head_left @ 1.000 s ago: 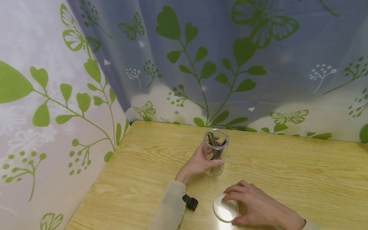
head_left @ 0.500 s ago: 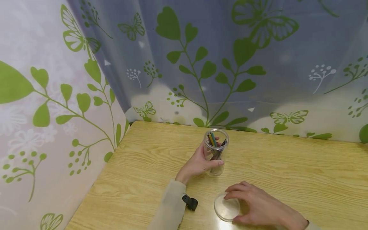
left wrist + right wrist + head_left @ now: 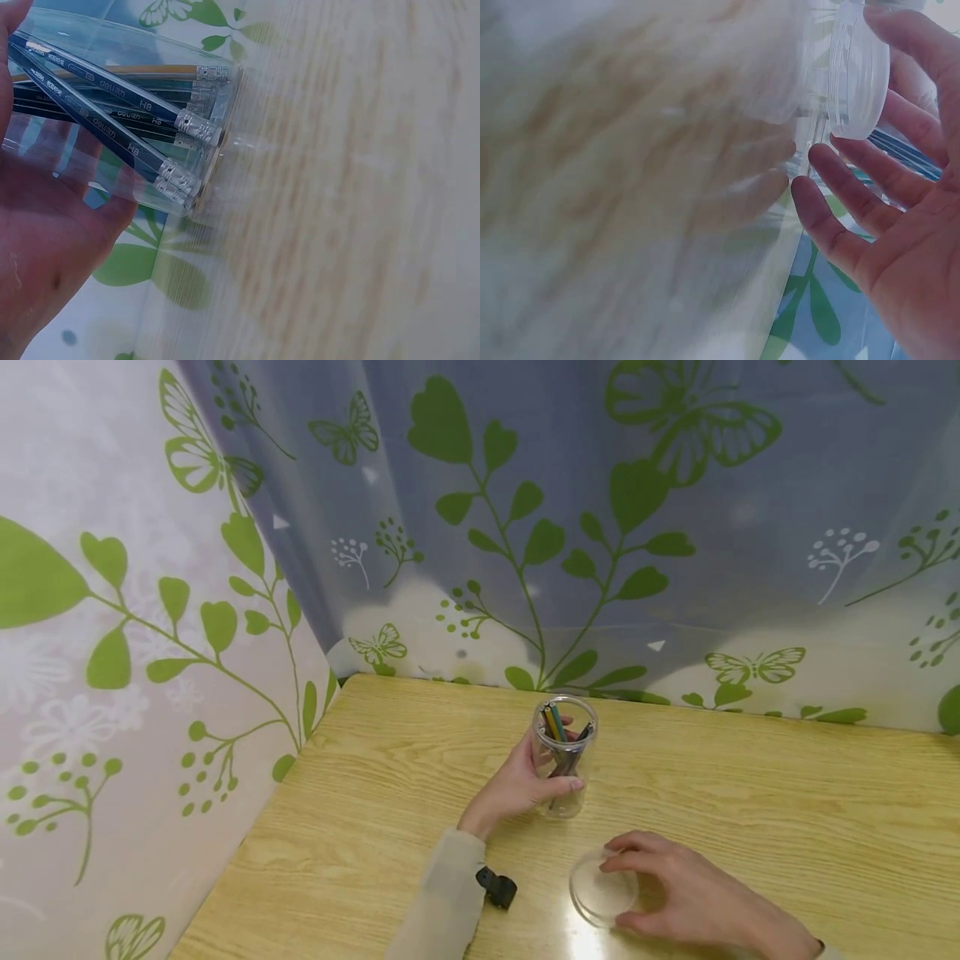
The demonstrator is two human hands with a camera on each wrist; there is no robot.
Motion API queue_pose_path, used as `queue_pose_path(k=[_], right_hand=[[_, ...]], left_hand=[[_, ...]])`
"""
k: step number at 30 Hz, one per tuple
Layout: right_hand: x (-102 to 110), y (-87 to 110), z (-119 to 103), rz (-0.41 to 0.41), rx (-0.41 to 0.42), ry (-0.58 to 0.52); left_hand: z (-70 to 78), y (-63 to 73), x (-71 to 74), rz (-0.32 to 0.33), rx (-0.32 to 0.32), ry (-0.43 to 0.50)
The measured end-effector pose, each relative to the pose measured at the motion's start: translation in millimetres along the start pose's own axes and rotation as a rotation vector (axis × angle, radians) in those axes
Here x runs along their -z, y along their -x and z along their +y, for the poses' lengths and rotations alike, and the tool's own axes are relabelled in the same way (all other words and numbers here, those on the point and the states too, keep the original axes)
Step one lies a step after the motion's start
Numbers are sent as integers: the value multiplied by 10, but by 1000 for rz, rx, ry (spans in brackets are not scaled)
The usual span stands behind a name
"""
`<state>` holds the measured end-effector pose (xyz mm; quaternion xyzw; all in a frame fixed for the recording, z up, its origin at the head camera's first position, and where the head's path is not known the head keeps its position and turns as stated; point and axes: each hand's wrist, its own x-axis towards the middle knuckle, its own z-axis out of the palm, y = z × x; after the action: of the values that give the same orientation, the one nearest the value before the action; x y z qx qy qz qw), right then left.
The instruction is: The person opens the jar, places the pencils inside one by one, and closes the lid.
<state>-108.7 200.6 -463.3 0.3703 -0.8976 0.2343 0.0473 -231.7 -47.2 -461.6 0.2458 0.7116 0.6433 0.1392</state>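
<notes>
My left hand (image 3: 513, 785) grips a clear jar (image 3: 583, 764) near the middle of the table, thumb in front and fingers behind. Inside the jar lean several pencils (image 3: 553, 723), dark, yellow and teal. The left wrist view shows their silver eraser-end ferrules (image 3: 199, 127) at the jar's bottom. Nearer the person, a round clear lid (image 3: 598, 893) is pinched at its edge between the thumb and fingertips of my right hand (image 3: 686, 889). In the right wrist view, the ridged side of the lid (image 3: 861, 79) shows, and the other fingers spread loosely below it.
The wood-grain table (image 3: 360, 777) meets a leaf-and-butterfly patterned curtain (image 3: 465, 635) along its back edge. A similar pale printed sheet (image 3: 150, 710) hangs at the left. A black strap (image 3: 497, 888) sits on the left sleeve.
The right hand has carried the lid a little to the right and away from the person. The left hand and the jar have stayed in place.
</notes>
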Motion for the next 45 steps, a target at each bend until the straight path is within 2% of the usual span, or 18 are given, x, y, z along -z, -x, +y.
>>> queue_pose_path(k=[9, 18, 21, 27, 33, 45], right_hand=[[103, 28, 65, 38, -48, -30], [242, 54, 126, 153, -72, -39], [286, 51, 151, 180, -66, -30], [362, 46, 184, 249, -52, -12], [436, 19, 201, 321, -55, 2], [576, -57, 221, 406, -42, -30]], left_hand=[[-2, -19, 4, -3, -24, 5], [-12, 1, 5, 1, 16, -5], [-10, 8, 8, -3, 25, -3], [-30, -10, 13, -16, -5, 12], [-34, 7, 16, -13, 14, 16], [-5, 2, 15, -23, 17, 41]])
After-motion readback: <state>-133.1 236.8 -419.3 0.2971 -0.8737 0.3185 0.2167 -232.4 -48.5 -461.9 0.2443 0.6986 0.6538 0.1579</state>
